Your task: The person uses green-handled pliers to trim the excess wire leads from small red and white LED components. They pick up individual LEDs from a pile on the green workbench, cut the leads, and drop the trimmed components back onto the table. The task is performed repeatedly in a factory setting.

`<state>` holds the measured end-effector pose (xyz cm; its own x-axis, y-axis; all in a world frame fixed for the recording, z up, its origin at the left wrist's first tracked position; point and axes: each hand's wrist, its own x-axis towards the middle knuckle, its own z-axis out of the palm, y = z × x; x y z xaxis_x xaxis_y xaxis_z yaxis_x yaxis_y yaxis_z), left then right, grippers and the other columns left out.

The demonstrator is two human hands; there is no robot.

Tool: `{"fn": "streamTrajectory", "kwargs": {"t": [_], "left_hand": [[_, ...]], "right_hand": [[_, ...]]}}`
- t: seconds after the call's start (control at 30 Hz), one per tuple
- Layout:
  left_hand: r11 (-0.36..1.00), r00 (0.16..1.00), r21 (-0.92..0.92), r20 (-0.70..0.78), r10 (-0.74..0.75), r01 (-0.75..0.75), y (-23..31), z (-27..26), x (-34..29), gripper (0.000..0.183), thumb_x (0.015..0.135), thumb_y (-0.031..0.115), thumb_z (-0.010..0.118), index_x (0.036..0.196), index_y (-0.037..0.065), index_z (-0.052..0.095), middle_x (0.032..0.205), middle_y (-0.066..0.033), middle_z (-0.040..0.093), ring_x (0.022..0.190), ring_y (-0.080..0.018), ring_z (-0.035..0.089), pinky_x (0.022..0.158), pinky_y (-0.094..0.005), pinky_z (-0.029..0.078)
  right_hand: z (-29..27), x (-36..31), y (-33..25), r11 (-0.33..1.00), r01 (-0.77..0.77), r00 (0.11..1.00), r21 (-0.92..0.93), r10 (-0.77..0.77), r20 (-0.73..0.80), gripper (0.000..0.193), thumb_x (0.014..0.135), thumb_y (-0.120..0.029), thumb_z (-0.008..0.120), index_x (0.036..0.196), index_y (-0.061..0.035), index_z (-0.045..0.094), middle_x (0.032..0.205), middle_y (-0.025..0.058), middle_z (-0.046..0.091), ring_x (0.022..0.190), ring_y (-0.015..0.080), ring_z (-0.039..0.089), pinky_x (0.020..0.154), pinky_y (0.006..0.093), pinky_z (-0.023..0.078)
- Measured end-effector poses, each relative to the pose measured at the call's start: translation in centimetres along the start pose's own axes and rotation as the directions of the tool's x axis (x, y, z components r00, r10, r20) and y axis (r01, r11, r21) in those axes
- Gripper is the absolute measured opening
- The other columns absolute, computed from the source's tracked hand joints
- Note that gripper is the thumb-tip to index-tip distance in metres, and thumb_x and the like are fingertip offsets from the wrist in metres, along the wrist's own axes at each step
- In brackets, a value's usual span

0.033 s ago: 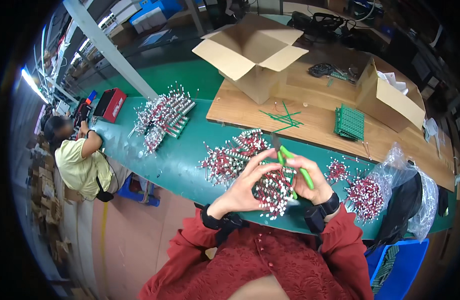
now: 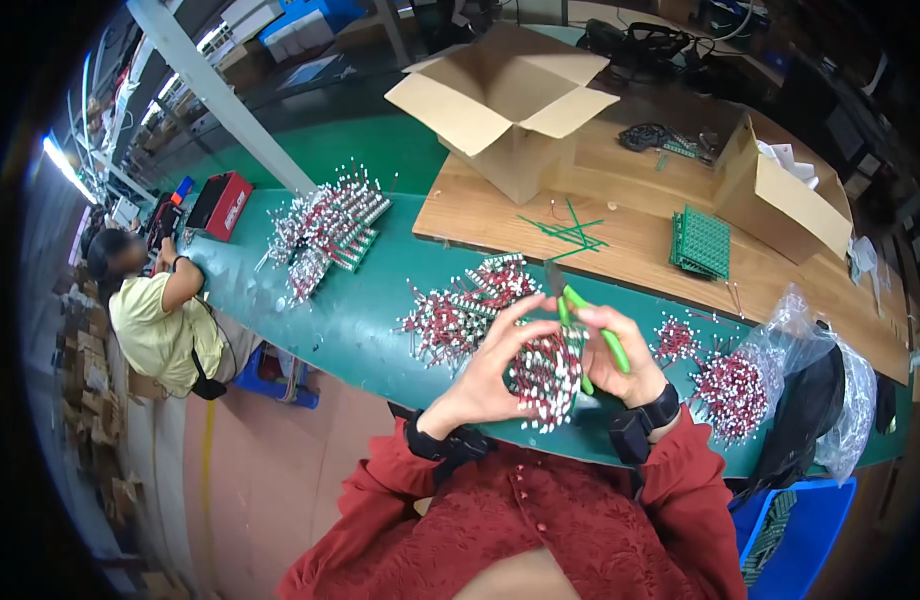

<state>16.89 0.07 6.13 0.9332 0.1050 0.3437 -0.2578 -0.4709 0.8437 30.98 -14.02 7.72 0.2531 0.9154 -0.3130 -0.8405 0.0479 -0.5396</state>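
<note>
My left hand (image 2: 483, 382) curls its thumb and fingers around a green circuit board bristling with red wires and white connectors (image 2: 548, 382). In my right hand (image 2: 628, 365) is a pair of green-handled pliers (image 2: 613, 348), their dark jaws pointing away from me above the board. The fingertips of both hands come close together at the board's far edge. Just left of this lies a pile of similar wired boards (image 2: 450, 318) on the green table. Fingers partly hide the board and the pliers' pivot.
More wired boards (image 2: 325, 225) lie farther left. Loose wires (image 2: 730, 390) sit at right beside plastic bags (image 2: 848, 400). A wooden board (image 2: 620, 185) carries an open carton (image 2: 520, 160), green strips (image 2: 570, 232) and stacked green boards (image 2: 700, 245). A co-worker (image 2: 170, 325) sits at left.
The wired board in my left hand has tilted and risen slightly, so its connectors show more evenly. The right-hand fingers have shifted a little on the pliers.
</note>
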Motion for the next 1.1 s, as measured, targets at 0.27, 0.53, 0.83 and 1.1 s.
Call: {"fn": "streamTrajectory", "kwargs": {"t": [0.27,0.53,0.83,1.1], "left_hand": [[0.984,0.908,-0.099,-0.379,-0.178,0.151,-1.7,2.9,-0.9,0.095,0.054,0.006,0.087,0.133,0.008,0.036,0.147,-0.0129,0.023,0.135,-0.0231,0.03,0.107,-0.037,0.035],[0.981,0.91,0.192,-0.404,0.093,-0.016,-0.8,3.2,-0.6,0.094,0.061,0.038,0.086,0.132,0.005,0.034,0.142,-0.0183,0.034,0.136,-0.0346,0.026,0.111,-0.0459,0.023],[0.945,0.889,0.261,-0.358,0.285,-0.198,-0.4,1.7,-0.7,0.064,0.064,0.036,0.081,0.117,0.012,0.054,0.133,-0.0152,0.047,0.125,-0.0381,0.037,0.105,-0.049,0.025],[0.999,0.782,-0.034,-0.623,0.003,-0.031,-0.9,1.7,-1.6,0.023,0.077,0.008,0.066,0.099,0.007,0.059,0.124,-0.0143,0.058,0.122,-0.0278,0.042,0.104,-0.0416,0.03]], "right_hand": [[-0.7,0.5,3.0,0.923,0.268,0.959,-0.275,-0.283,-0.013,0.053,0.079,-0.014,0.065,0.126,-0.004,0.043,0.103,0.0061,0.057,0.086,0.0114,0.054,0.07,0.0253,0.045],[0.0,0.6,4.2,0.931,0.286,0.958,-0.227,-0.281,0.053,0.055,0.077,-0.003,0.061,0.128,0.0007,0.038,0.108,0.0096,0.058,0.095,0.0138,0.058,0.084,0.0276,0.048],[0.8,0.3,4.9,0.984,0.159,0.981,-0.076,-0.149,0.121,0.056,0.08,-0.005,0.06,0.131,-0.0035,0.039,0.11,0.0058,0.056,0.094,0.011,0.057,0.078,0.0256,0.049],[-0.3,-0.6,4.3,0.977,0.112,0.989,-0.183,-0.092,0.117,0.058,0.081,-0.016,0.064,0.133,-0.0047,0.042,0.1,0.0024,0.054,0.088,0.0112,0.051,0.071,0.0257,0.043]]}}
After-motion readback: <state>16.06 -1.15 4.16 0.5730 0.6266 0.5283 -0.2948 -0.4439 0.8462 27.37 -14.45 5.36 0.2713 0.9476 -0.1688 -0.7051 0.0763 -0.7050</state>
